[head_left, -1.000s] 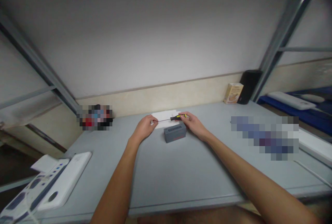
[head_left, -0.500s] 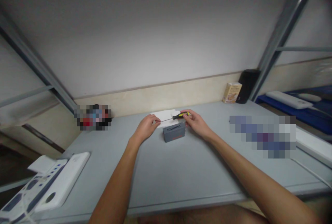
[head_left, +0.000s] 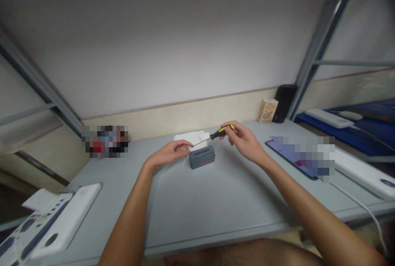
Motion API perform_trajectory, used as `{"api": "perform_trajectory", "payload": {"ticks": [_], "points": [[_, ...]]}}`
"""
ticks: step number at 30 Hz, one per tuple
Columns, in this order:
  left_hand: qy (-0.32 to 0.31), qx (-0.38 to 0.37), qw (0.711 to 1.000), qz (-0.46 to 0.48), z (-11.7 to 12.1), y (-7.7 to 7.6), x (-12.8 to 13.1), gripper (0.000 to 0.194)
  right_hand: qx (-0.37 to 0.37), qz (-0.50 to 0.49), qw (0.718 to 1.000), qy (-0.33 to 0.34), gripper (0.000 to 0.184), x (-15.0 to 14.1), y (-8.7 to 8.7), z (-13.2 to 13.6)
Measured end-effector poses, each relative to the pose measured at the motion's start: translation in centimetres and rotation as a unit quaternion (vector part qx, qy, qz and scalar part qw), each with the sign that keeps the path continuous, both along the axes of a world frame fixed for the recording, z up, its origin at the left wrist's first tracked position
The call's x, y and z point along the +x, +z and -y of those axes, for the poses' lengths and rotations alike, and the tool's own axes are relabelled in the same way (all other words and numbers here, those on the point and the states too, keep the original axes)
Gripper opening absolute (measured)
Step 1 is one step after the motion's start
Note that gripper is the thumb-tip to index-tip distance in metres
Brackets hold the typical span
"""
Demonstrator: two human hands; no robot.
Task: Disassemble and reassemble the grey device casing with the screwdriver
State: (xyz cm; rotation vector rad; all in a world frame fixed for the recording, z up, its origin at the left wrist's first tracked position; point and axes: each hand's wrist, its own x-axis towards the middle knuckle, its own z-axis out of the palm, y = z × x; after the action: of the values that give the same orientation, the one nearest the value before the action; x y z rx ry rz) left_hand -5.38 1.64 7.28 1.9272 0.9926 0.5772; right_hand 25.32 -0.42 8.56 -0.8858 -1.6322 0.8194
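My right hand (head_left: 243, 140) is closed around the black and yellow handle of a screwdriver (head_left: 220, 133), held above the desk. Its thin shaft slants down to the left, and the tip reaches the fingertips of my left hand (head_left: 173, 153). Those fingers are bent together in a pinch at the tip; whatever they hold is too small to make out. Just below the shaft, a small dark grey box-shaped device (head_left: 202, 159) stands on the desk, with a row of slots along its top and red lettering on its front.
White paper-like items (head_left: 191, 137) lie behind the device on the grey desk (head_left: 216, 208). At right are a tablet-like screen (head_left: 288, 157), partly blurred, and a long white case (head_left: 359, 171) with a cable. A yellow carton (head_left: 268, 111) and black speaker-like object (head_left: 285, 103) stand at the back.
My right hand and the screwdriver have risen and tilted, handle up. My left hand has turned flatter, staying at the tip. The whole view has shifted slightly, with the grey device still standing on the desk.
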Motion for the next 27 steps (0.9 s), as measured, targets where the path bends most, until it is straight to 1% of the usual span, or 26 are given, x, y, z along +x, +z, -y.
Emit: {"api": "perform_trajectory", "payload": {"ticks": [3,7,11,13,16,20,22,25,27], "points": [[-0.011,-0.027,0.999,0.017,-0.1,-0.2,0.0,0.038,0.002,0.020,1.000,0.018,0.033,-0.2,0.0,0.2],[-0.002,-0.041,0.999,0.029,-0.1,-0.3,0.3,0.035,0.004,0.030,0.999,0.033,0.030,-0.5,-0.2,0.4],[-0.003,-0.067,0.996,0.051,-0.1,-0.5,0.5,0.037,0.008,0.048,0.998,0.033,0.030,-0.6,0.3,0.7],[-0.010,-0.080,0.994,0.068,-0.2,-0.8,0.6,0.037,0.020,0.078,0.997,0.019,0.031,-0.7,1.0,0.9],[-0.013,-0.092,0.992,0.085,-0.2,-1.0,0.7,0.036,0.060,0.131,0.990,-0.008,0.032,-1.5,2.5,0.9],[-0.007,-0.092,0.992,0.088,-0.1,-0.8,1.0,0.036,0.136,0.158,0.978,0.011,0.037,-3.7,4.9,1.2],[-0.008,-0.090,0.992,0.092,0.0,-0.6,1.2,0.036,0.161,0.175,0.971,0.027,0.039,-4.9,5.9,1.4],[-0.009,-0.090,0.991,0.098,0.2,-0.4,1.6,0.035,0.193,0.197,0.960,0.037,0.037,-6.0,6.5,1.6],[-0.003,-0.090,0.991,0.101,0.2,-0.5,1.9,0.033,0.201,0.194,0.960,0.017,0.030,-6.1,6.2,1.4]]}}
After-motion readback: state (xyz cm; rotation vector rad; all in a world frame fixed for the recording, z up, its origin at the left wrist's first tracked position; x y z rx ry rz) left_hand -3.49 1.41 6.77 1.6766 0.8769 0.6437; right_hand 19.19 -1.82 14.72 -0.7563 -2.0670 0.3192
